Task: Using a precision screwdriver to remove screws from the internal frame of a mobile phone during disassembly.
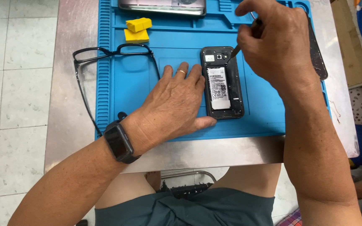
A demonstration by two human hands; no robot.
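The right hand (279, 39) covers most of the thin tool (236, 51) it grips, so only the pointed tip shows, and whether that tip touches the opened phone (223, 83) is too small to tell. Just beyond this hand, a dark flat panel (318, 58) is partly hidden by it, and a grey device (162, 6) is cut off by the top edge. The left hand (174, 102) hides the phone's near left edge.

Blue mat (181, 46), yellow blocks (138, 29), blk phone (222, 82) w/ white battery (218, 88), blk glasses (105, 56)
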